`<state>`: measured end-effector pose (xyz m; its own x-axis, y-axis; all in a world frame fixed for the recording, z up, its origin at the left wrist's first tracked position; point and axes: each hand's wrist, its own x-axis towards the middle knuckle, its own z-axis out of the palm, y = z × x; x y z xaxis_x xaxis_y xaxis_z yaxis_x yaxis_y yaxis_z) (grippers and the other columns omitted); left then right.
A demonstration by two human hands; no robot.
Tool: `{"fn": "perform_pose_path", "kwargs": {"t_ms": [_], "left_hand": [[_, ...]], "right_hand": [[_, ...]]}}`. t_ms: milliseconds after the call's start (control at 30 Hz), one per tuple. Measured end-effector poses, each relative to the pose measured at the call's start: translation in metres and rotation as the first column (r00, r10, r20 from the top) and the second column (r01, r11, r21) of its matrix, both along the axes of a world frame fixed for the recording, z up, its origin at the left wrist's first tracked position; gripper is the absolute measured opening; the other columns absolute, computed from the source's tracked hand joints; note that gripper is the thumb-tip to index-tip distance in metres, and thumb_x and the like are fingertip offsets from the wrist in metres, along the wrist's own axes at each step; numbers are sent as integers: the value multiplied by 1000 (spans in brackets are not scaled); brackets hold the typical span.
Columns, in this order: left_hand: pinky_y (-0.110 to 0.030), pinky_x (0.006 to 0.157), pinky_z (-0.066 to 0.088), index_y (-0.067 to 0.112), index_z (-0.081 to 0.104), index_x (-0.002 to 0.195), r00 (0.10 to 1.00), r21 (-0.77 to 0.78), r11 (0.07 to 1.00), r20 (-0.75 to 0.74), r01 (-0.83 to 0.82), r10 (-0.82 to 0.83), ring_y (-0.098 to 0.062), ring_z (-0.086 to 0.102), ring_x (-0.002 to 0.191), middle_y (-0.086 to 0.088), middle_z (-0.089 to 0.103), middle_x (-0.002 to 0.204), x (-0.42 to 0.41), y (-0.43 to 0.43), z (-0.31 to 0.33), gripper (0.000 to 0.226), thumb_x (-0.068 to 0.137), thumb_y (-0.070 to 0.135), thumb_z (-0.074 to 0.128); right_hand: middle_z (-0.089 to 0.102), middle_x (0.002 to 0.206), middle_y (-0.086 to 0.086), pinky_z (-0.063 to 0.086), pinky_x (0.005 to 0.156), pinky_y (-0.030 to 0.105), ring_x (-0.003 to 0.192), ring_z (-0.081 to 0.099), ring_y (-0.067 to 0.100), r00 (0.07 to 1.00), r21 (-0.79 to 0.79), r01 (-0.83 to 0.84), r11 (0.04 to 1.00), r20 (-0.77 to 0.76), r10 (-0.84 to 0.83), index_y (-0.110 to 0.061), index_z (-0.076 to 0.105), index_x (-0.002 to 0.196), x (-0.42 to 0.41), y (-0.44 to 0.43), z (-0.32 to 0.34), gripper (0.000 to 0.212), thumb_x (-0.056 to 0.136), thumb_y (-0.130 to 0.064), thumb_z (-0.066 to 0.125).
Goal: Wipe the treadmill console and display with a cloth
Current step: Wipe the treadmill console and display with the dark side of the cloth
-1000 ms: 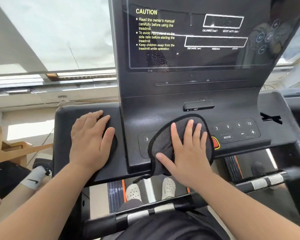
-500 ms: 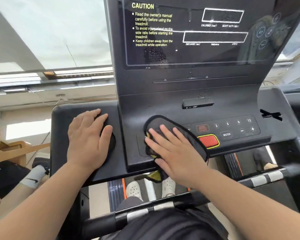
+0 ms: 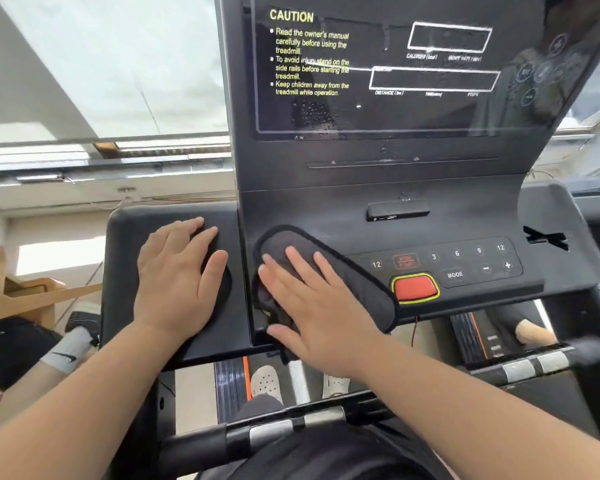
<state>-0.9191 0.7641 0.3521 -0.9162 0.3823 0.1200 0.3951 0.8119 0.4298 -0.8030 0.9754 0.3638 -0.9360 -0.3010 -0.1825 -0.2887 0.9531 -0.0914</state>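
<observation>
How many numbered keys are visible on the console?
5: one 12 left of the red readout, then 3, 6, 9 and 12 to its right. The cloth may hide more.

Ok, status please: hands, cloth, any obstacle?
Right hand flat on cloth, at console left end. Left hand flat on side panel. Droplets on display.

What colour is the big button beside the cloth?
The button is red with a yellow rim; head view.
</observation>
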Motion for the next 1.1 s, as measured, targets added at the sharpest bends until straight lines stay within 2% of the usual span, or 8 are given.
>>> {"fn": "perform_pose_path", "kwargs": {"t_ms": [100, 200, 333, 500, 633, 800, 967, 1100], "left_hand": [[-51, 115, 27, 13, 63, 136, 1000, 2, 1000, 20, -9, 9, -31, 40, 138, -7, 54, 145, 0, 1, 0, 63, 99, 51, 29], [-52, 116, 26, 14, 63, 135, 1000, -1, 1000, 25, -10, 10, -30, 40, 138, -6, 54, 145, -1, 2, 1, 63, 98, 52, 30], [-54, 116, 28, 13, 63, 135, 1000, -1, 1000, 15, -15, 15, -32, 42, 137, -7, 55, 144, 0, 2, 0, 61, 99, 50, 30], [-52, 114, 30, 12, 65, 133, 1000, 1, 1000, -15, -10, 10, -33, 45, 135, -9, 58, 142, 0, 1, -2, 58, 101, 46, 30], [-49, 114, 29, 11, 67, 131, 1000, 37, 999, -22, -17, 18, -33, 46, 134, -9, 59, 141, 0, 0, -3, 57, 101, 42, 29], [-49, 117, 29, 12, 66, 131, 1000, 43, 999, -5, -18, 18, -33, 46, 135, -8, 59, 142, -1, 0, -2, 58, 101, 42, 28], [-50, 116, 30, 13, 67, 131, 1000, 69, 997, 6, -25, 24, -32, 46, 136, -7, 59, 142, -1, -1, -3, 58, 101, 43, 26], [-48, 116, 30, 13, 66, 133, 1000, 51, 999, 9, -17, 17, -31, 47, 137, -7, 59, 144, -1, -2, -2, 60, 102, 43, 24]], "right_hand": [[0, 173, -4, 5, 128, 49, 160, -4, 20, 997, 56, -65, 996, 50, 62, -22, 0, 164, 10, 51, 0, 81, 101, -63, 30], [-7, 172, -1, 11, 127, 54, 159, -10, 21, 987, 83, 141, 986, 61, -147, -19, 1, 164, 1, 91, 6, 89, 97, -73, 23], [-9, 172, 11, 2, 127, 59, 158, -11, 33, 937, 73, 350, 934, -11, -350, -19, 4, 164, -23, 57, 6, 90, 95, -74, 20], [5, 173, 1, 4, 126, 60, 159, -3, 32, 1000, -5, 20, 1000, -14, -20, -24, 16, 164, -28, -12, 3, 78, 99, -66, 31], [8, 173, -2, 4, 128, 53, 160, 2, 27, 984, 67, -177, 982, 6, 178, -28, 15, 163, 0, 13, -2, 74, 101, -63, 35], [-5, 172, 0, 7, 127, 58, 159, -9, 27, 995, 83, 101, 991, 16, -103, -27, 11, 164, -15, 78, 5, 85, 96, -76, 24], [-9, 171, 16, -3, 126, 57, 157, -13, 38, 934, 39, 355, 934, -51, -353, -18, 6, 164, -31, 27, 1, 93, 93, -76, 22], [-2, 173, 7, 0, 126, 60, 158, -10, 34, 988, -36, 150, 988, -33, -151, -21, 13, 164, -37, -26, -1, 87, 95, -72, 28]]}}
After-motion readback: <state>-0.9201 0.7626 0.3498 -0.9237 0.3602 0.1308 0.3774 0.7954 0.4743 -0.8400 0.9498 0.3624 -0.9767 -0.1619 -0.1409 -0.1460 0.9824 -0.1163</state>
